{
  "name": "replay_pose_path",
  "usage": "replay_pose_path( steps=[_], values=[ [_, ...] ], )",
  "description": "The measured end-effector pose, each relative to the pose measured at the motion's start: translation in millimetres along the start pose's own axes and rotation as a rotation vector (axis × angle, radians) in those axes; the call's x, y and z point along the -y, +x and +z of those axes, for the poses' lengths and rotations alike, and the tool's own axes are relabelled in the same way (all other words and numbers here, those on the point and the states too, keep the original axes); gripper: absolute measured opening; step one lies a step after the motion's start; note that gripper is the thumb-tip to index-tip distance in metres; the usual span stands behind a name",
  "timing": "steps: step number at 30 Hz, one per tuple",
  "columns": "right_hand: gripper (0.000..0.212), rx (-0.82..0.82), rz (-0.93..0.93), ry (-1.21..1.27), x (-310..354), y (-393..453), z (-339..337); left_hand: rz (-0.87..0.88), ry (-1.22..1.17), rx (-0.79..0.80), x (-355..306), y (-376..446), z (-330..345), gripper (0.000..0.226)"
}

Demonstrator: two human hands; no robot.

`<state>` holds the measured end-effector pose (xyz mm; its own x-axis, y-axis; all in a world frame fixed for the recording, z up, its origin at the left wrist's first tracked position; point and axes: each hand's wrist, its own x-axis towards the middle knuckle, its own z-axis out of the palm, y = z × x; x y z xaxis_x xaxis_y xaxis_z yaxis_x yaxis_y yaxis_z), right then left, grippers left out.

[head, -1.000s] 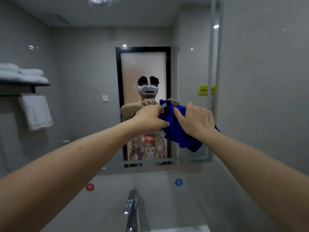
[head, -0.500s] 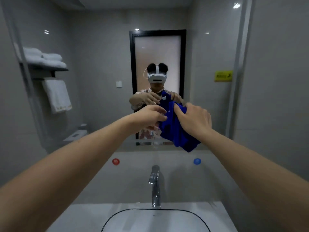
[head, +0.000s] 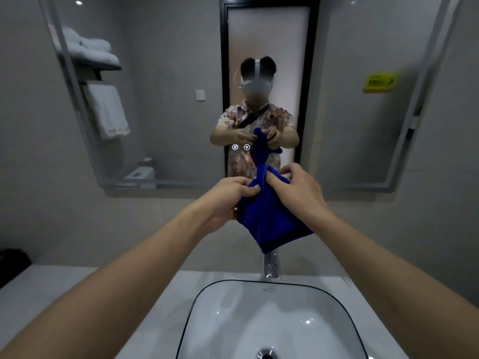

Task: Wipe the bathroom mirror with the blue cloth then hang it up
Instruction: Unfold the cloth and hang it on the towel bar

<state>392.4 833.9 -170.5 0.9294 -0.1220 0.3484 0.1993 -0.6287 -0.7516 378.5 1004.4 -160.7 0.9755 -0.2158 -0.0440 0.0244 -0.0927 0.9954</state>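
The blue cloth [head: 269, 218] hangs bunched in the air between both hands, in front of the wall just below the mirror [head: 168, 112]. My left hand [head: 228, 195] pinches its upper left edge between thumb and fingers. My right hand [head: 298, 189] grips its upper right part with curled fingers. The cloth's lower corner dangles just above the tap [head: 270, 265]. The mirror shows a person holding the same cloth, and its frame runs along the bottom and right side.
A white basin [head: 272, 320] sits in the white counter [head: 51, 294] directly below my arms. A dark object [head: 13, 263] lies at the counter's far left. The mirror reflects a shelf of folded towels, a hanging white towel and a dark-framed door.
My view has tilted down, bringing the basin fully into sight. Both hands with the cloth have dropped from mirror height to just below the mirror's lower edge.
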Motion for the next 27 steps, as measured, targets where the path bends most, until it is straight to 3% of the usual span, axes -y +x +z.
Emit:
replay_pose_path(
  steps=[2, 8, 10, 14, 18, 21, 27],
  values=[
    [0.051, 0.022, 0.051, 0.103, -3.4, -6.5, 15.2, 0.004, -0.061, -0.052, 11.3, -6.2, -5.0, 0.005],
    [0.023, 0.163, 0.127, 0.272, -7.8, -37.1, 62.2, -0.049, -0.134, -0.156, 49.3, -18.7, -21.4, 0.010],
    [0.027, 0.240, 0.210, 0.472, -2.7, -46.2, 74.3, -0.066, -0.200, -0.186, 58.0, -21.1, -29.3, 0.014],
    [0.030, 0.360, 0.219, 0.558, 9.9, -57.2, 92.7, -0.077, -0.282, -0.145, 65.8, -26.8, -42.6, 0.034],
    [0.027, 0.338, 0.286, 0.602, 16.4, -62.0, 103.6, -0.069, -0.216, -0.111, 71.4, -30.6, -54.8, 0.060],
    [0.030, 0.364, 0.357, 0.648, 19.4, -62.1, 106.9, -0.060, -0.199, -0.087, 74.5, -35.2, -60.7, 0.063],
    [0.017, 0.367, 0.499, 0.826, 20.2, -59.4, 107.4, -0.075, -0.245, -0.103, 76.6, -39.9, -66.0, 0.059]
  ],
)
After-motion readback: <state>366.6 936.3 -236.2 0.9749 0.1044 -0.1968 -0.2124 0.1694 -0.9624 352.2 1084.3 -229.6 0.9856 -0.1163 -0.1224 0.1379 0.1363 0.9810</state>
